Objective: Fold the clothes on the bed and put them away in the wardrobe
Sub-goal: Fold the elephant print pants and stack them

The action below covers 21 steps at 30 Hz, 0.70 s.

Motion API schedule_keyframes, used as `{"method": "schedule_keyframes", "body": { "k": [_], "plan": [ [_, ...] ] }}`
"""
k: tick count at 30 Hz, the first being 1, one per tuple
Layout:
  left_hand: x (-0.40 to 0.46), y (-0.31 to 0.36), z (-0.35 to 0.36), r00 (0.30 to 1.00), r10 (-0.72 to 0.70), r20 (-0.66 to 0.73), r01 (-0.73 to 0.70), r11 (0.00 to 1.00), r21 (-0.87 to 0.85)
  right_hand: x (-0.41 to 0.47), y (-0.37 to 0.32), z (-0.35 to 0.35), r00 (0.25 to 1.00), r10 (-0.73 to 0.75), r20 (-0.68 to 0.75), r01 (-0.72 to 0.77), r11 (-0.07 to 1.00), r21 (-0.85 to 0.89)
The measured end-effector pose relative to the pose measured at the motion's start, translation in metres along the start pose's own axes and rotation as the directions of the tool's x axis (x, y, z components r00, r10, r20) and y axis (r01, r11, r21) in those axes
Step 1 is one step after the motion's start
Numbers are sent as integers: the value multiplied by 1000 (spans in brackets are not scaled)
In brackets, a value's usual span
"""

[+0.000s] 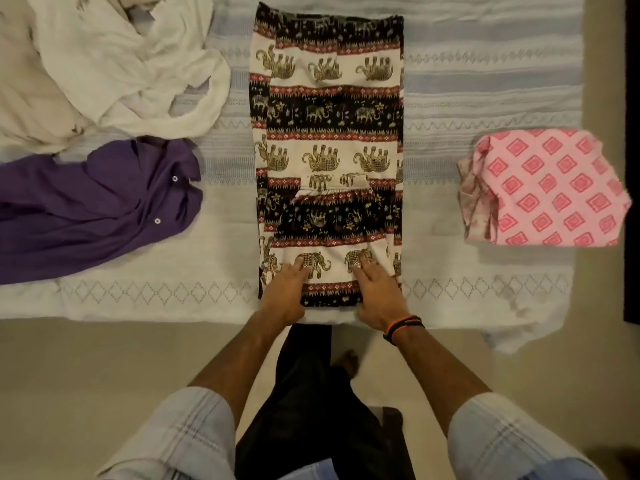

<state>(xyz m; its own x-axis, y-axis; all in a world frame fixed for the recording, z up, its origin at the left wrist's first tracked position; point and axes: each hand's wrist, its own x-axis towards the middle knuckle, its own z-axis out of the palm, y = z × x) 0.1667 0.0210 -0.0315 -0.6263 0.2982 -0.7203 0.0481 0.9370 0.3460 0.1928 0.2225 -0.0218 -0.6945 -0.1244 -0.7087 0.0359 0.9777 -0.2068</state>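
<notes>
Elephant-print trousers in black, cream and red lie folded lengthwise down the middle of the bed. My left hand rests flat on their near end, fingers straight on the cloth. My right hand, with cord bracelets at the wrist, presses flat beside it. A purple buttoned shirt lies unfolded at the left. Above it sits a crumpled heap of white and cream garments. A folded pink garment with a diamond pattern sits at the bed's right edge.
The bed carries a pale blue and white patterned cover, and its near edge runs across in front of me. Beige floor lies below. A dark object stands at the far right edge.
</notes>
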Motion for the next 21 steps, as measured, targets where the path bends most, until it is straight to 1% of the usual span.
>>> {"method": "schedule_keyframes", "body": {
  "k": [2, 5, 8, 11, 14, 17, 21],
  "plan": [
    [0, -6, 10, 999, 34, -27, -30, 990, 136, 1, 6, 14, 1000, -18, -9, 17, 996, -91],
    [-1, -12, 20, 997, 70, -37, -55, 946, 319, 2, 11, 29, 998, -56, -36, 48, 981, -186],
    [-3, -17, 31, 995, 94, -36, -69, 895, 442, 3, 14, 40, 993, -92, -77, 71, 967, -246],
    [-4, -17, 34, 994, 104, -42, -72, 880, 470, 3, 17, 43, 986, -135, -95, 105, 958, -268],
    [-12, -13, 26, 994, 105, -40, -75, 888, 454, -3, 20, 34, 979, -165, -119, 134, 963, -233],
    [-28, -7, 12, 994, 98, -57, -65, 906, 418, -19, 19, 20, 973, -174, -149, 141, 968, -207],
    [-57, 4, -6, 986, 121, -118, -63, 912, 405, -43, 14, 6, 970, -159, -185, 121, 973, -198]
  ]
}}
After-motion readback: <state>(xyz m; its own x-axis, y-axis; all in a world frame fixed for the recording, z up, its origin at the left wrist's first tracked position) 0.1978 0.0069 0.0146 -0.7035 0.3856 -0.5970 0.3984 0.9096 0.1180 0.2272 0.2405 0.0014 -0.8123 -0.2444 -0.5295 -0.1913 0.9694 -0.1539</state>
